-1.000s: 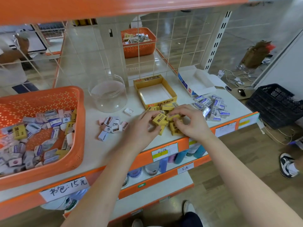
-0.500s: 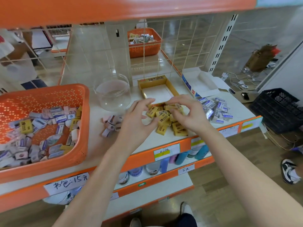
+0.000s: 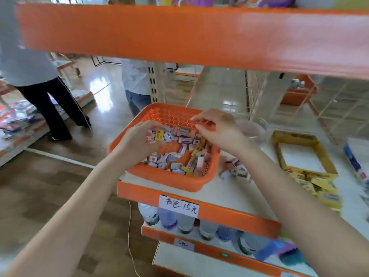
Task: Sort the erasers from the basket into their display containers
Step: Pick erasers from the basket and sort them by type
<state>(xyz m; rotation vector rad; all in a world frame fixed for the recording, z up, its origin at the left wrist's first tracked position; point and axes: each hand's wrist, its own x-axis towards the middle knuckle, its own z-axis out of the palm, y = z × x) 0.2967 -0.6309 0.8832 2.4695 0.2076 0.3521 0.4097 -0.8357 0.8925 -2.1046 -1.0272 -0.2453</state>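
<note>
My left hand [image 3: 139,141] curls at the yellow eraser [image 3: 159,135], grip unclear, right hand [image 3: 218,129] slack just above the erasers [image 3: 185,141].

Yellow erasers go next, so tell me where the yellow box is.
Head view, right side: the yellow box sits on the shelf, right of the glass jar, behind the yellow eraser pile.

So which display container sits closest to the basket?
The clear jar, just right of the basket and partly behind the right hand. The yellow box lies farther right.
</note>
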